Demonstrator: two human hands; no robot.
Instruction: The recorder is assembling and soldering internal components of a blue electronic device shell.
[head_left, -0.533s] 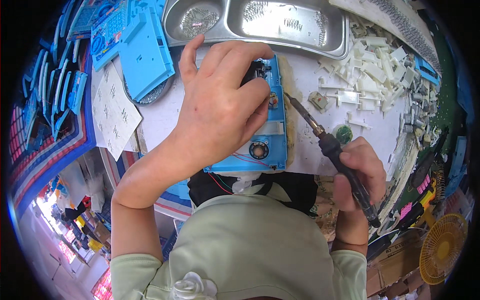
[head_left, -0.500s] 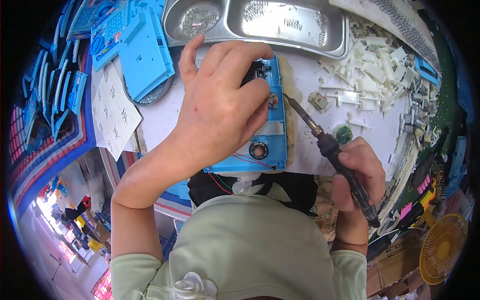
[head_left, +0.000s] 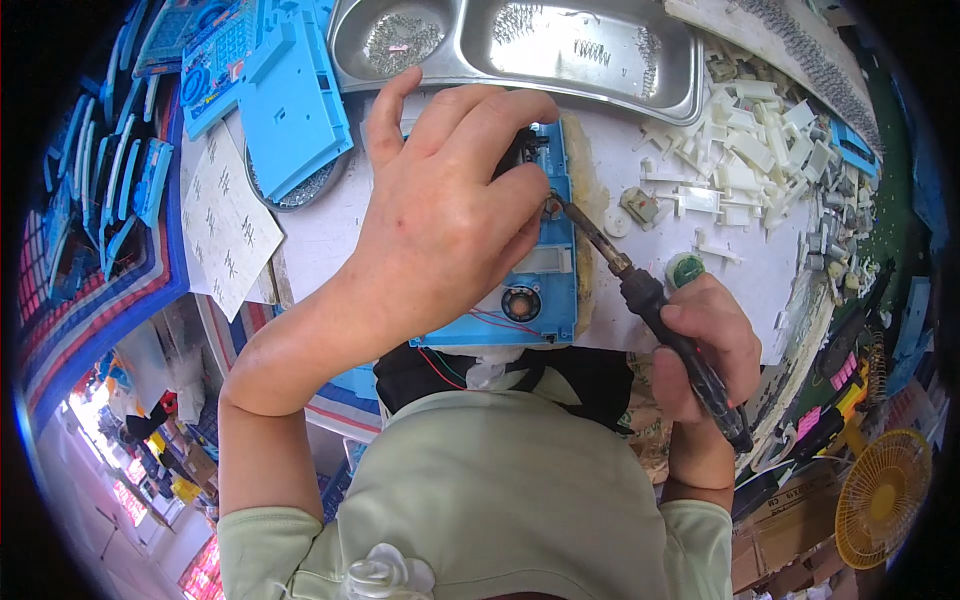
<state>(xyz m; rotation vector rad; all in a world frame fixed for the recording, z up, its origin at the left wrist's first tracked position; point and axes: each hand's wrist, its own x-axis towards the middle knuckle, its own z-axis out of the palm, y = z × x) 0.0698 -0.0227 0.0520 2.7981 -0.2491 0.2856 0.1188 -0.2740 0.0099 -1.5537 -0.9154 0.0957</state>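
Observation:
A blue plastic housing [head_left: 556, 300] lies before me, with a round speaker [head_left: 521, 304], thin red wires and a white strip inside it. My left hand [head_left: 450, 205] arches over its upper part, fingers bent and pressed together; what they hold there is hidden. In my right hand [head_left: 712, 345] is a soldering iron [head_left: 655, 305], gripped by its black handle. It slants up to the left, its tip at a small part in the housing, close beside my left fingertips. A small round tub of green stuff [head_left: 685, 269] stands just above my right hand.
A metal tray [head_left: 450, 72] with springs and small metal bits stands at the back. White plastic parts [head_left: 745, 145] are heaped at the right. On the left are blue panels [head_left: 290, 110] on a round tin and a marked paper sheet [head_left: 226, 225]. A yellow fan [head_left: 882, 495] is at lower right.
The soldering iron in my right hand has moved up and left, so its tip has come from the housing's right edge onto the small part inside. My left hand has barely moved.

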